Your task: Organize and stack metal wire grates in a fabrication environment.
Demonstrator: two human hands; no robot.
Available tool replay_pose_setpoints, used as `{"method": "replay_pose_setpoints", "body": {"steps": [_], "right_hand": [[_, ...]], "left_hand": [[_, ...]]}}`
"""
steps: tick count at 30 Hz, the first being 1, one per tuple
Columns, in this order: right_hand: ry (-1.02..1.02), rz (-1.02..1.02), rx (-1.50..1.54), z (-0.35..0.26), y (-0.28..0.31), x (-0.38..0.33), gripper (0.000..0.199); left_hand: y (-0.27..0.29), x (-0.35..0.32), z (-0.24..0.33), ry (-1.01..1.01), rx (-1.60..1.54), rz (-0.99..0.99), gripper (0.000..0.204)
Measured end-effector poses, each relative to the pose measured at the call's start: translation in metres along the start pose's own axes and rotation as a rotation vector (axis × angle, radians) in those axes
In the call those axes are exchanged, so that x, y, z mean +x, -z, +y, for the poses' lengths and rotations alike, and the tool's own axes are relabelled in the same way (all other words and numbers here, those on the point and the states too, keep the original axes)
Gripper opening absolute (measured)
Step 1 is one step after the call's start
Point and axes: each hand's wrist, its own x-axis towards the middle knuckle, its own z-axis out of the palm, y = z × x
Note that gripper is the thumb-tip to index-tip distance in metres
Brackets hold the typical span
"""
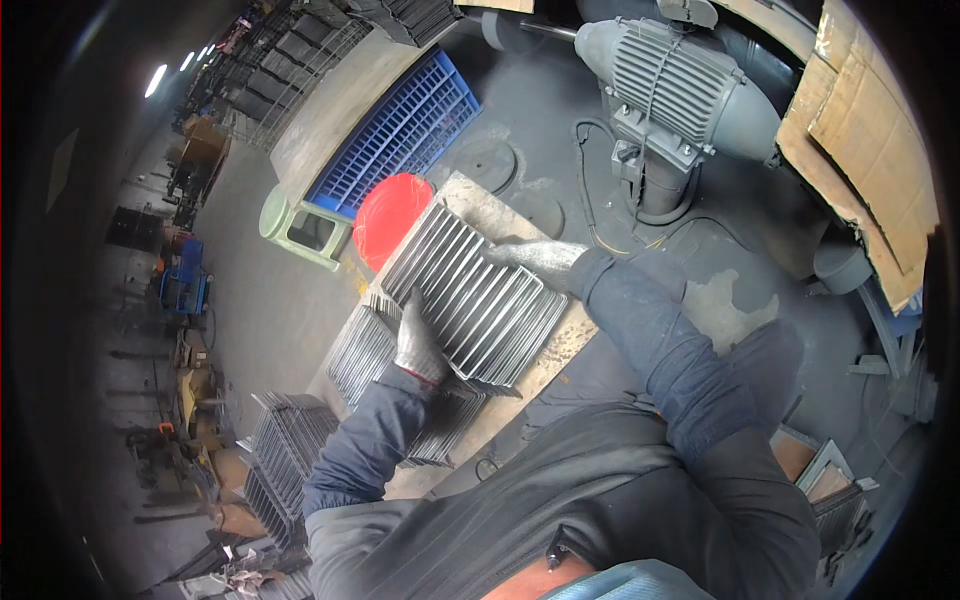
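A row of thin, bent metal frames (485,290) stands packed together on a wooden board (470,205). My left hand (418,345), in a grey work glove, grips the row's near left side with the thumb up. My right hand (540,257), gloved likewise, is closed on the far right side, its fingertips on the frame edges. A second stack of metal frames (365,350) lies beside and partly under my left forearm. The frames hide some of my fingers.
Behind the board are a red round stool top (392,218), a blue plastic crate (410,130) and a pale green stool (305,235). A large grey motor (670,85) stands at the back right near cardboard (865,140). More metal frames (290,450) are stacked at the lower left.
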Motion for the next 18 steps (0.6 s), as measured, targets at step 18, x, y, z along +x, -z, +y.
{"method": "replay_pose_setpoints", "body": {"steps": [18], "right_hand": [[0.260, 0.288, 0.271, -0.005, -0.031, -0.060, 0.062]], "left_hand": [[-0.096, 0.071, 0.110, -0.029, 0.549, -0.172, 0.036]]}}
